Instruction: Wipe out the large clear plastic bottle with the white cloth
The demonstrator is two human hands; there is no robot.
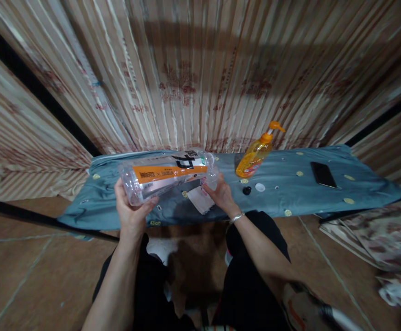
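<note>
A large clear plastic bottle [169,171] with an orange label lies on its side in the air above the covered table. My left hand [131,209] is wrapped round its base, thumb along the lower side. At the neck end, my right hand [223,195] is closed, its fingers partly hidden by the bottle. Just below the neck is a small white cloth [200,201] with pink marks, close to my right thumb; whether the thumb touches it I cannot tell. A black cap [246,190] and a white round piece [260,187] lie to the right of that hand.
An orange pump bottle [254,157] stands tilted-looking at the table's back. A black phone [323,174] lies at the right. The narrow table wears a blue-green cloth [310,202]. Dark frame poles [42,87] and patterned curtains [200,82] enclose it.
</note>
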